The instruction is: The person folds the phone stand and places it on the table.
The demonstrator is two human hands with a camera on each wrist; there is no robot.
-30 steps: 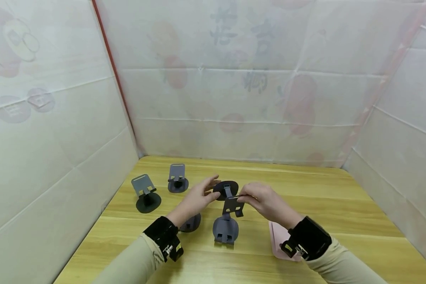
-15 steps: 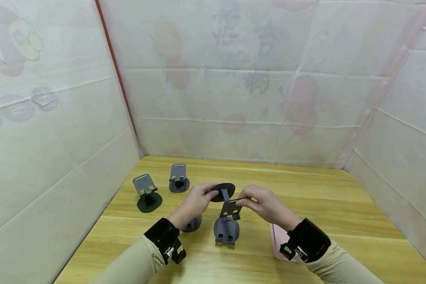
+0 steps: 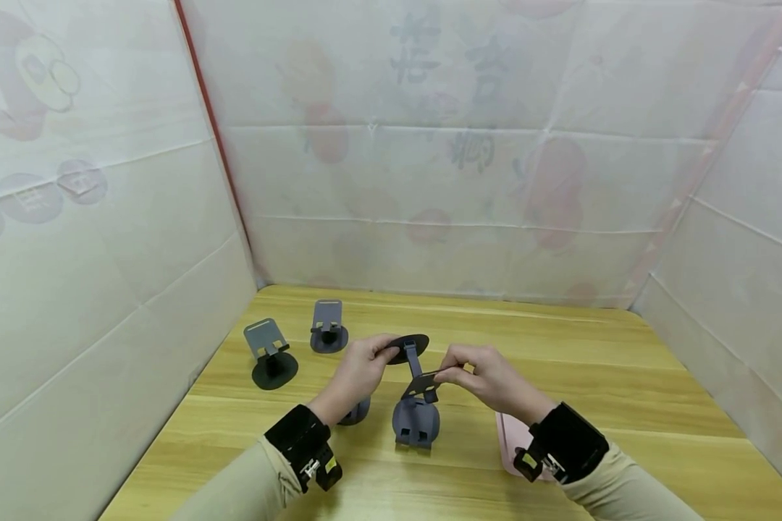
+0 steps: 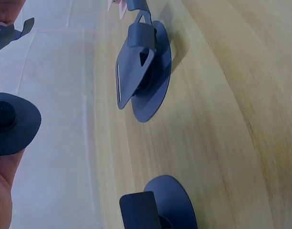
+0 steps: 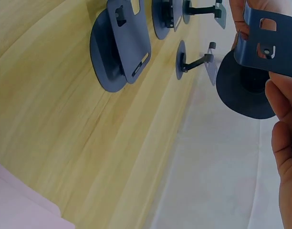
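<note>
A dark phone stand is held above the table between both hands. My left hand (image 3: 379,353) grips its round black base (image 3: 412,346), which appears as a disc (image 4: 13,125) over my thumb in the left wrist view. My right hand (image 3: 452,373) pinches the stand's slotted plate (image 3: 423,383) at its edge; the plate (image 5: 272,40) shows close up in front of the base (image 5: 246,90). A thin arm joins base and plate.
A folded grey-blue stand (image 3: 415,423) lies on the wooden table (image 3: 625,376) just below the hands, another (image 3: 355,412) under my left wrist. Two upright stands (image 3: 270,354) (image 3: 328,327) stand at the left. A pink flat object (image 3: 510,440) lies under my right wrist. White walls close three sides.
My left fingers, stretched a second ago, have closed on the round base. The plate has swung lower and flatter in my right hand, and the base tilted more level.
</note>
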